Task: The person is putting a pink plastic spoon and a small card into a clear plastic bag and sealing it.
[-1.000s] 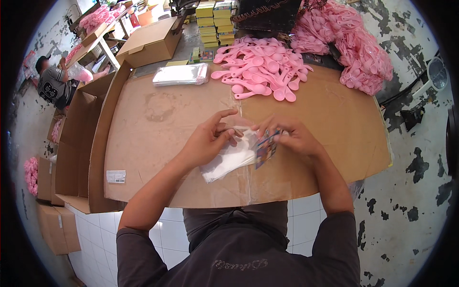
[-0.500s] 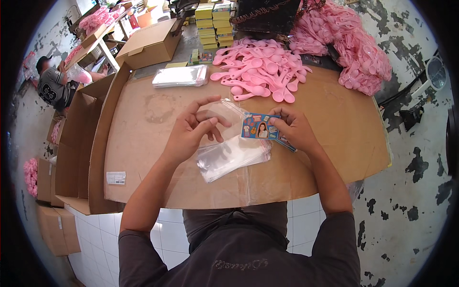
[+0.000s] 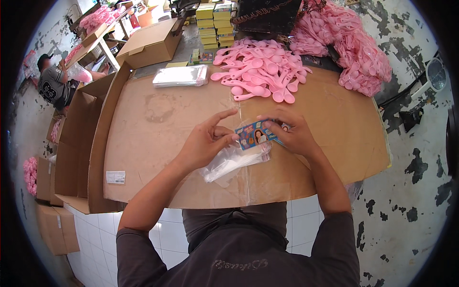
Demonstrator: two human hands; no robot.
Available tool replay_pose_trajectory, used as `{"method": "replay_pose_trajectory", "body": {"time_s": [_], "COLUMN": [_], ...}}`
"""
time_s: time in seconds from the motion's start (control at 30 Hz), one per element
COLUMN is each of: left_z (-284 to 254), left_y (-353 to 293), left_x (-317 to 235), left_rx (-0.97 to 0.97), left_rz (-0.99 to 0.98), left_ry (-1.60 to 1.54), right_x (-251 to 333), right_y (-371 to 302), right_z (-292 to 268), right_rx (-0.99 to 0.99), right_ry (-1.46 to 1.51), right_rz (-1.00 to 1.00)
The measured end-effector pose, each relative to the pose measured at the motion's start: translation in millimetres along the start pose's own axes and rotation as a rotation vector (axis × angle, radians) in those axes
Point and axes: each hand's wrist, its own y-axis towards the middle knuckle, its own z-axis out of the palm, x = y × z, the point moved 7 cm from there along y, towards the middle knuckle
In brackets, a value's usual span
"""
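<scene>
Tabletop point(image 3: 158, 119): flat brown cardboard sheet, matte, stained in patches, laid over white tiles. Far right: heap of bagged pink spoons point(image 3: 354, 52), glossy. Far centre: loose spoons point(image 3: 260, 71), smooth pink plastic, round bowls. Far left: stack of clear bags point(image 3: 180, 75), flat.

Centre: left hand point(image 3: 203, 143) pinches the mouth of a clear bag point(image 3: 234, 160), thin crinkled film with a white spoon inside; index finger spread outward. Right hand point(image 3: 294, 134) pinches a small colourful printed card point(image 3: 256, 135) at the bag's mouth.

Step, judged: card going into bag. Next calls for holding the mouth open and sliding the card in flat.
</scene>
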Motion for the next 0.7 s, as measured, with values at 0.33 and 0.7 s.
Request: {"method": "replay_pose_trajectory", "body": {"time_s": [0.33,0.7], "left_z": [8.4,2.3], "left_y": [-3.7,-3.5], "left_x": [0.9,7.1], "left_rx": [-0.029,-0.044], "left_rz": [0.017,-0.057], "left_ry": [-0.058,-0.050], "right_x": [18.5,-88.0], "right_y": [2.7,38.7], "right_z": [23.9,-79.7], "right_rx": [0.090,-0.146], "right_ry": [0.032,-0.615], "right_rz": [0.040,0.285]}}
